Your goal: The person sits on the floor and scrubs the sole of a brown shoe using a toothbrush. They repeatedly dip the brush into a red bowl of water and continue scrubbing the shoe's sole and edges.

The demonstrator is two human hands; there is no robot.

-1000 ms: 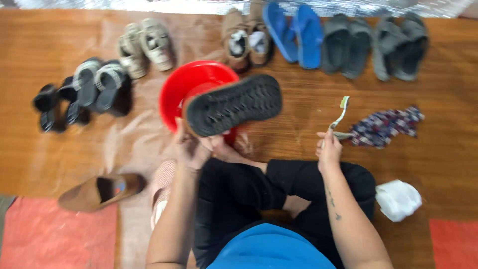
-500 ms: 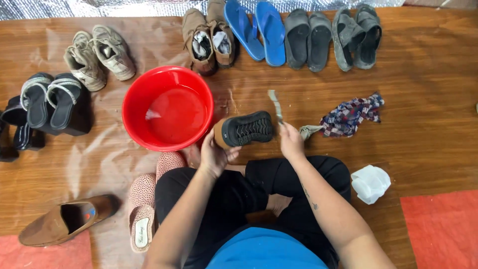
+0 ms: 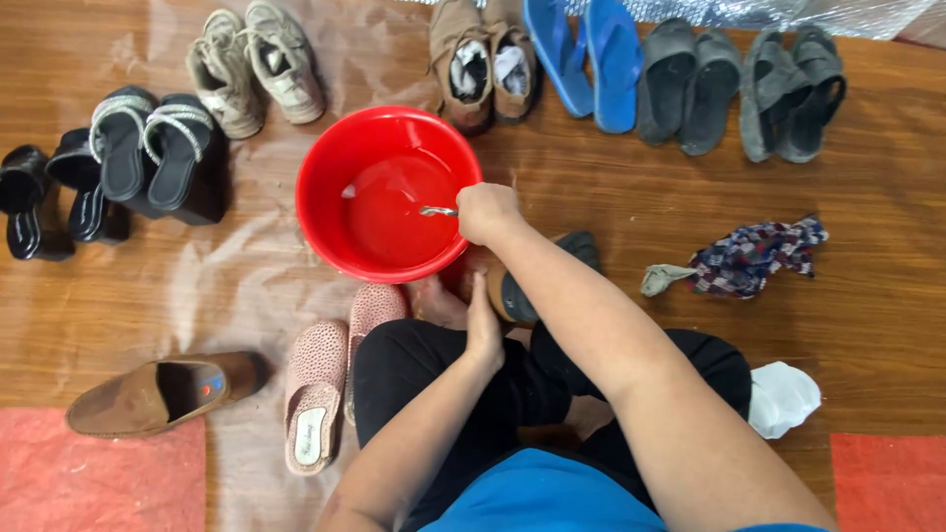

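The right hand [image 3: 488, 212] is clenching a thin brush handle [image 3: 438, 210] over the round, glossy red plastic basin [image 3: 320, 187]. Just beside the basin, the left hand [image 3: 483, 325] is gripping a dark, rubber-soled shoe [image 3: 576, 246]; its fingers are hidden.

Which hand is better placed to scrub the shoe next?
Right. The right hand already holds the brush, now over the red basin. The left hand grips the shoe by the knee, steadying it.

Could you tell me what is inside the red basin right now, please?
The red basin holds shallow water. The right hand dips the toothbrush over it; the brush's handle is covered by the fist, and whether the bristles touch the water cannot be told.
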